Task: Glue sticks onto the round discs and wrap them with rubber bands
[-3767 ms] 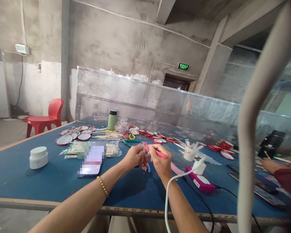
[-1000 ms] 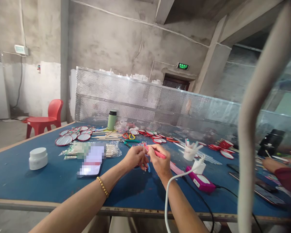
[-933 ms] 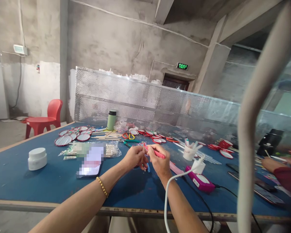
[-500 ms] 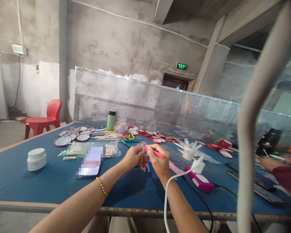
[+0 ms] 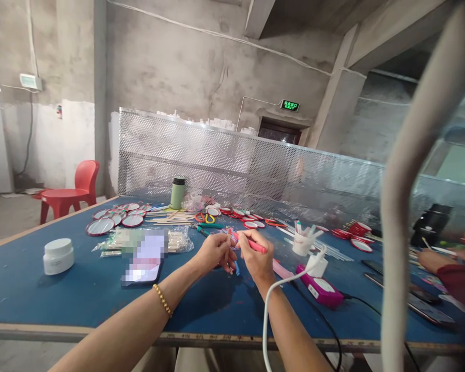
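Observation:
My left hand (image 5: 216, 252) is closed, pinching a thin wooden stick (image 5: 228, 248) that stands roughly upright between the fingers. A small blue piece (image 5: 237, 267) shows just below these fingers; whether it is held I cannot tell. My right hand (image 5: 259, 261) is wrapped round a pinkish-red pen-shaped tool (image 5: 257, 246), whose front end points left at the stick. Fingers hide part of the tool, and its exact kind is unclear. Both hands are close together above the blue table (image 5: 209, 310).
At left are a phone (image 5: 145, 258), a white jar (image 5: 58, 256) and bagged sticks (image 5: 178, 237). Round red-rimmed pieces (image 5: 101, 225), pliers (image 5: 207, 218) and a green bottle (image 5: 177, 193) lie behind. A white cup (image 5: 303, 243), magenta box (image 5: 320, 289) and cables are at right, with another person's arm (image 5: 430, 258).
My right hand has shifted slightly right with the pen-shaped tool, away from the stick. My left hand has stayed almost still.

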The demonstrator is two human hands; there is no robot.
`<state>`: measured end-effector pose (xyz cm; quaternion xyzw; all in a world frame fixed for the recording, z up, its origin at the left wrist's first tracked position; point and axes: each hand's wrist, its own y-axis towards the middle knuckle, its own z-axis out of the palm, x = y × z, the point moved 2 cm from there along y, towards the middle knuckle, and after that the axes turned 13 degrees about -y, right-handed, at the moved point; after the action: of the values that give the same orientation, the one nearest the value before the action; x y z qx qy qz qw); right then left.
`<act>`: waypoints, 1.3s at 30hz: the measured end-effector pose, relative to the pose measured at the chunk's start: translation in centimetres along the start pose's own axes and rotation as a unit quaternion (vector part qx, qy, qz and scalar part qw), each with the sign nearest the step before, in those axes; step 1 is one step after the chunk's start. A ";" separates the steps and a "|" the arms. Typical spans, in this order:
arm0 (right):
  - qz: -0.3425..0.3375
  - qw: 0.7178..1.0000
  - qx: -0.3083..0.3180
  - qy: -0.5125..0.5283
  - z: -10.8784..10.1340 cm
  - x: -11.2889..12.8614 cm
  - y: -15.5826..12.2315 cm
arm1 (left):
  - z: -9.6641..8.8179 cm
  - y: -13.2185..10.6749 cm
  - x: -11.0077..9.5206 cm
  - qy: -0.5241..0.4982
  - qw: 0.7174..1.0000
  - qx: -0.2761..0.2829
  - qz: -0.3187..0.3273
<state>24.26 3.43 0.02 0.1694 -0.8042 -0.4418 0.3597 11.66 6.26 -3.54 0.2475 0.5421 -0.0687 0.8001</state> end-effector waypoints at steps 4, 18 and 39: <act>-0.013 1.000 0.006 -0.009 0.1 0.1 0.0 | 0.0 0.0 0.0 -0.003 1.000 0.003 0.002; -0.024 0.999 0.009 -0.022 0.1 0.2 -0.1 | 0.0 0.2 0.1 -0.002 1.000 0.002 0.006; -0.004 1.000 -0.002 0.004 -0.2 0.4 -0.1 | -0.4 0.1 0.0 -0.053 0.998 0.019 -0.015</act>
<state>24.09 3.04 0.22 0.1739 -0.8010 -0.4444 0.3615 11.35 6.50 -3.63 0.2502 0.5011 -0.1043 0.8218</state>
